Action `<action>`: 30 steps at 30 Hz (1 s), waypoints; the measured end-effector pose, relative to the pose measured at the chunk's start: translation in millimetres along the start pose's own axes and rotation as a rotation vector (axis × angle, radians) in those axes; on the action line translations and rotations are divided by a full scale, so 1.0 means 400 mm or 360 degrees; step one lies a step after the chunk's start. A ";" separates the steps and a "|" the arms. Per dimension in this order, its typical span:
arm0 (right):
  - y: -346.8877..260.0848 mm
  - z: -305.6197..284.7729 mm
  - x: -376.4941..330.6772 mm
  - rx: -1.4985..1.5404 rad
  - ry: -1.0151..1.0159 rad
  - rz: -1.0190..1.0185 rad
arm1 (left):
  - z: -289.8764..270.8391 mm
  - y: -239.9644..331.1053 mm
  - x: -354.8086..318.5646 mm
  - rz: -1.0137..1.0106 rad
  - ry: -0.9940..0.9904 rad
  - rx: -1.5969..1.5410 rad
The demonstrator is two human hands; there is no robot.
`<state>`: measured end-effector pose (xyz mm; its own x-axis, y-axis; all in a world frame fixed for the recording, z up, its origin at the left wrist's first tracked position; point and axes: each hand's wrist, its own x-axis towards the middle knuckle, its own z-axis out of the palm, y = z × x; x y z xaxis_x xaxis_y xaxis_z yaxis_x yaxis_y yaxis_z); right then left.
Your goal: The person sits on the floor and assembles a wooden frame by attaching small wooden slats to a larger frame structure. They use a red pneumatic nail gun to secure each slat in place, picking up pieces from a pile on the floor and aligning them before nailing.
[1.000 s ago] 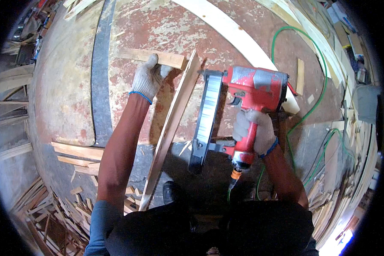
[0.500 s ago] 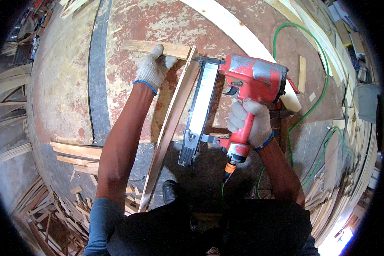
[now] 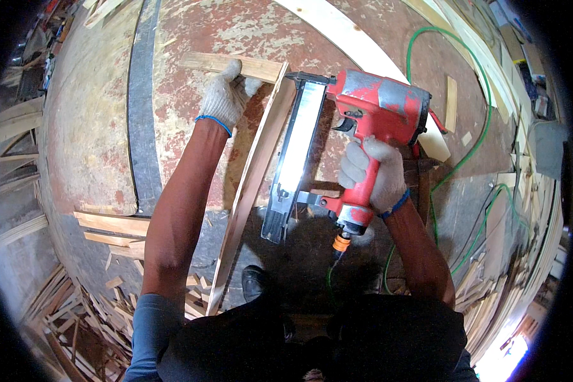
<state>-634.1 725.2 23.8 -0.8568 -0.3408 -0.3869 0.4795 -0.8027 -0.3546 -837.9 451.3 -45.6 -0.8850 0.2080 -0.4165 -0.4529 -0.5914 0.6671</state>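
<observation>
My left hand (image 3: 224,100), in a white knitted glove with a blue cuff, is closed on a short wooden slat (image 3: 200,62). The slat's right end meets the upper end of a long wooden strip (image 3: 243,197), which runs down toward my body at a slant. Gloved likewise, my right hand (image 3: 388,178) grips the handle of a worn red pneumatic nail gun (image 3: 382,105). The gun's nose lies at the corner where the two pieces meet; whether it touches cannot be told. Its long magazine (image 3: 297,143) points down beside the strip, and an orange fitting (image 3: 341,244) is at the handle's base.
A green air hose (image 3: 484,137) loops on the right. A long pale board (image 3: 344,32) crosses the work surface beyond the gun. Wooden offcuts (image 3: 114,224) lie at the lower left, with more scraps below. Long strips (image 3: 509,280) are heaped at the right. A shoe (image 3: 253,283) shows near the strip's lower end.
The nail gun and both hands have shifted slightly up in the view, along with the wood. The gun's magazine has tilted a little, its lower end moving left. Both grips stay the same.
</observation>
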 end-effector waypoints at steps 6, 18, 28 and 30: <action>0.010 -0.001 0.002 0.0048 0.0058 -0.0030 | 0.002 -0.006 0.002 0.0021 0.0034 -0.0019; 0.015 -0.031 0.009 0.0141 -0.0087 -0.0050 | -0.016 -0.013 0.010 -0.0026 -0.0044 -0.0004; 0.011 -0.007 0.007 0.0179 0.0023 -0.0009 | 0.004 -0.011 0.006 -0.0019 0.0077 0.0039; 0.015 -0.002 0.008 0.0158 0.0031 -0.0022 | -0.012 -0.010 0.015 -0.0008 0.0094 0.0048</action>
<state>-633.9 719.7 19.6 -0.8589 -0.3204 -0.3995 0.4455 -0.8523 -0.2740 -841.0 451.2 -53.5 -0.8752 0.1640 -0.4552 -0.4613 -0.5667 0.6827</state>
